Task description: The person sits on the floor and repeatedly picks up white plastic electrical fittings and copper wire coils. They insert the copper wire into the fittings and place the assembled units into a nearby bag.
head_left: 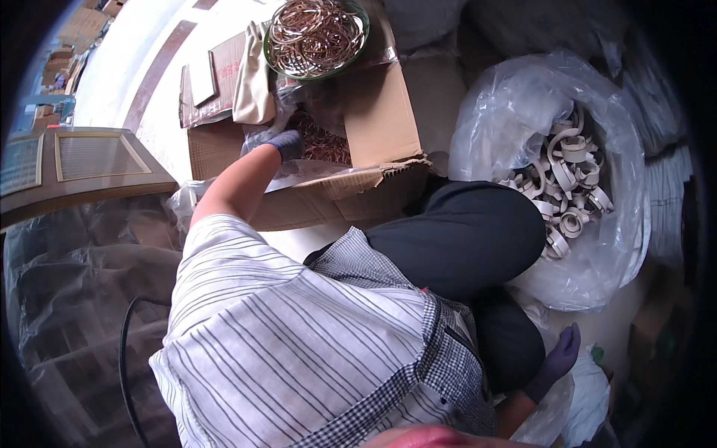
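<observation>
My left hand, in a purple glove, reaches to the near left part of an open cardboard box. It rests by the clear plastic lining, and its fingers are too hidden to read. Thin copper-coloured wire pieces lie inside the box. On the box's far side stands a green-rimmed bowl heaped with coiled copper-coloured rings. My right hand, also purple-gloved, is low beside my right knee. Its fingers are drawn together, and anything between them is too small to make out.
At the right, a large clear plastic bag holds many off-white ring-shaped parts. A beige cloth and a small white board lie at the box's far left. A framed panel and plastic-covered stacks stand at left.
</observation>
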Motion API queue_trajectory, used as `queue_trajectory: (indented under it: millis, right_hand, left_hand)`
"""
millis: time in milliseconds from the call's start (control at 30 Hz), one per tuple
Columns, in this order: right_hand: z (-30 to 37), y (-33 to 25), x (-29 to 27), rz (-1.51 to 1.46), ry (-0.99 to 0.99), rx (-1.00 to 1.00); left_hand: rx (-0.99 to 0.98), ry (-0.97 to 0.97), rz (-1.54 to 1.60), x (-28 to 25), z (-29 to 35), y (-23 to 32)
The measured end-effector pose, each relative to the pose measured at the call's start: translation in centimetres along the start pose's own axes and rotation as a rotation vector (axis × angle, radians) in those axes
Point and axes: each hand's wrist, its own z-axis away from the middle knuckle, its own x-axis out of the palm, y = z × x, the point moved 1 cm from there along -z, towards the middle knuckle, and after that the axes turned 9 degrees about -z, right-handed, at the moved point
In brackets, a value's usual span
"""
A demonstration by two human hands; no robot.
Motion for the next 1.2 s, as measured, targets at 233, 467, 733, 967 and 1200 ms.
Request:
queue_trajectory:
  millis: [233, 467, 733, 967, 1200]
  right_hand:
    - [3.0, -1.3, -1.8, 0.264, -0.021, 0.015]
    - [2.5, -4.6, 0.8, 0.332, -0.081, 0.051]
    - [1.6, -5.0, 1.1, 0.411, -0.150, 0.041]
    - [2.5, -5.3, 0.9, 0.418, -0.139, 0.012]
    - [2.2, -4.8, 0.9, 0.344, -0.132, 0.083]
  left_hand:
    - [-0.103, -0.050, 0.131, -7.9, -0.8, 4.8]
    - [-0.093, 0.078, 0.464, -7.3, -0.5, 9.0]
    - [-0.093, -0.266, 0.401, -0.7, -4.7, 9.2]
    - [-0.087, -0.350, 0.221, 2.2, -6.8, 8.7]
    - [-0.145, -0.307, 0.121, -0.4, -4.8, 7.9]
